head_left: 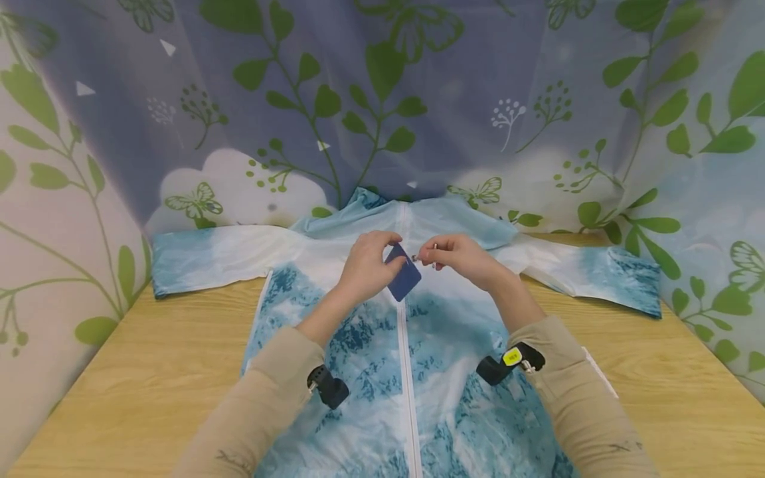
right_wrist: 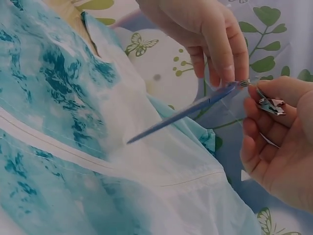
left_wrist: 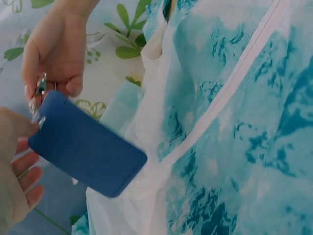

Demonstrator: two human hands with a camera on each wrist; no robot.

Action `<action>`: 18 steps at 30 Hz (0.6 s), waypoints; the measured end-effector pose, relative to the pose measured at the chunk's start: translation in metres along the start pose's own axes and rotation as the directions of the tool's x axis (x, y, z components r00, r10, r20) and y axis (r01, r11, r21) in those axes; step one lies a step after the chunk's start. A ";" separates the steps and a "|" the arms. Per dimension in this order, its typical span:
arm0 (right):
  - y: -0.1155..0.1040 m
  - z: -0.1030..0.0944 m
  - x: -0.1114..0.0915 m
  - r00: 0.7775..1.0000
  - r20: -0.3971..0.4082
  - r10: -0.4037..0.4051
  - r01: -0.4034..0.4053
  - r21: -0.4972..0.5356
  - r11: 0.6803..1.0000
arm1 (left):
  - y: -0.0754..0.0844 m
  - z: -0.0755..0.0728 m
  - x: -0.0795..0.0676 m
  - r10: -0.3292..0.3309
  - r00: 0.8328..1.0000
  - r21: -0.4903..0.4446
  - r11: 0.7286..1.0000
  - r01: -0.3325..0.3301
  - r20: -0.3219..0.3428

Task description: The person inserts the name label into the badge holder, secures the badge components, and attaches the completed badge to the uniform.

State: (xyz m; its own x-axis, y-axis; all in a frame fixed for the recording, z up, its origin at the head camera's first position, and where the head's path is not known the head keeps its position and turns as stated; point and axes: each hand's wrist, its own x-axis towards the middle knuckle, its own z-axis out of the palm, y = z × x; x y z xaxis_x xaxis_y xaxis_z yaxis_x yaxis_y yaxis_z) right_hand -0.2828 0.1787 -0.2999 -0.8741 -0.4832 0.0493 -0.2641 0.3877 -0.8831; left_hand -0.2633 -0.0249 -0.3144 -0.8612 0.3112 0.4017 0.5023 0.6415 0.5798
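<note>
A flat dark-blue card holder (head_left: 405, 284) hangs tilted above the jacket, its upper corner pinched between the thumb and fingers of my left hand (head_left: 366, 261). To its right, my right hand (head_left: 459, 256) pinches a small metal clip (right_wrist: 272, 105) between thumb and forefinger. In the right wrist view, the clip meets a short metal coil or ring (right_wrist: 243, 83) at the holder's corner; whether they are fastened is too small to tell. The holder (left_wrist: 90, 147) shows its broad plain face in the left wrist view. Below both hands lies a blue-and-white zip jacket (head_left: 358, 345).
The jacket lies spread on a wooden table (head_left: 161, 372), sleeves out to both sides and its white zipper (head_left: 406, 358) running down the middle. A patterned curtain (head_left: 454, 99) with leaves and butterflies encloses the back and sides.
</note>
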 end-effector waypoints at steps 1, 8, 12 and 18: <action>0.000 0.001 0.001 1.000 -0.015 0.004 -0.004 0.010 1.000 | 0.001 0.000 0.000 0.001 1.000 0.002 1.000 0.000 -0.025; -0.001 0.008 0.005 0.995 -0.096 0.015 -0.008 0.081 0.997 | 0.005 0.002 0.001 0.005 1.000 -0.039 0.999 -0.006 -0.029; 0.000 0.012 0.007 0.992 -0.122 0.013 0.000 0.103 0.995 | 0.007 0.004 0.001 -0.004 1.000 -0.046 0.999 0.003 -0.023; -0.001 0.018 0.011 0.989 -0.142 0.039 -0.025 0.105 0.994 | 0.008 0.006 0.001 -0.041 0.998 -0.077 0.996 0.037 -0.051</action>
State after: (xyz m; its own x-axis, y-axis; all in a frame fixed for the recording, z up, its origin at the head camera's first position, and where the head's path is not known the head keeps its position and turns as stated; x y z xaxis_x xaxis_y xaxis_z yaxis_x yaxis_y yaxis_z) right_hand -0.2844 0.1589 -0.3074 -0.9328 -0.3515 0.0800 -0.1984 0.3152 -0.9281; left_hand -0.2605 -0.0153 -0.3140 -0.8762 0.2480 0.4133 0.4742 0.5966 0.6474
